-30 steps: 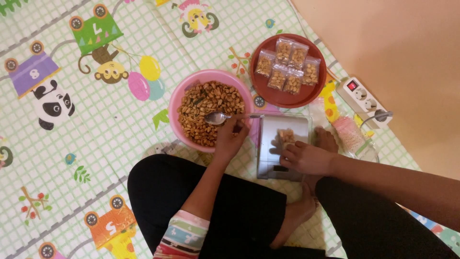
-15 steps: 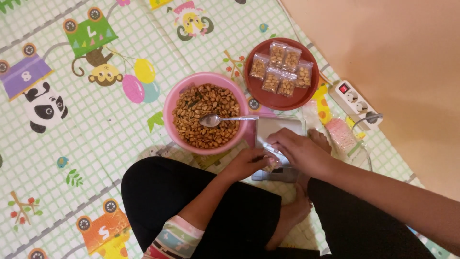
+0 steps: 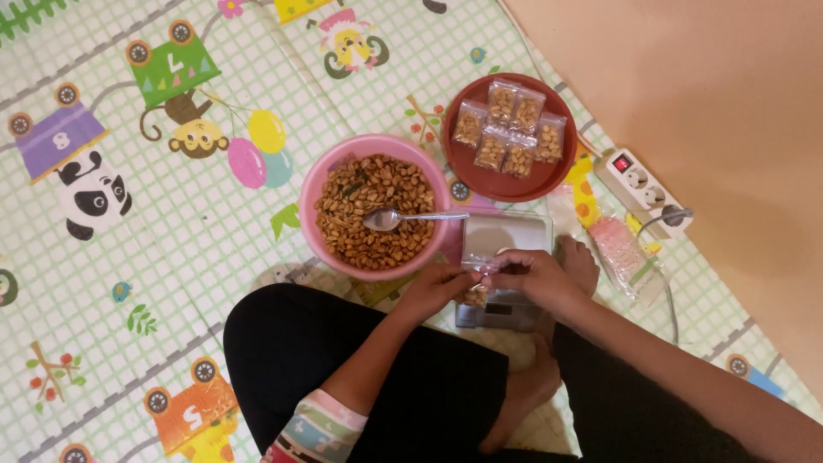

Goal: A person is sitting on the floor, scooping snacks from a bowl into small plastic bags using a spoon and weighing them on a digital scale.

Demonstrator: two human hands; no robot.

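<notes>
Clear plastic, a small pouch of roasted peanuts [image 3: 474, 290], is pinched at its top edge between both hands just above the flat silver kitchen scale [image 3: 506, 236]. The left hand [image 3: 435, 287] grips the pouch's left corner with its fingertips, and the right hand [image 3: 533, 276] closes its fingers on the right corner, so the pouch hangs between them over the scale's near end. Just left of the scale stands a round pink plastic bowl [image 3: 313, 193] full of fried peanuts, with a metal spoon [image 3: 387, 219] lying across the nuts, its handle pointing toward the scale. Beyond the scale, a round red plate [image 3: 549, 176] carries six filled clear pouches [image 3: 507, 130]. A white power strip [image 3: 641, 182] lies to the right, on the edge of the patterned play mat [image 3: 154, 231].
</notes>
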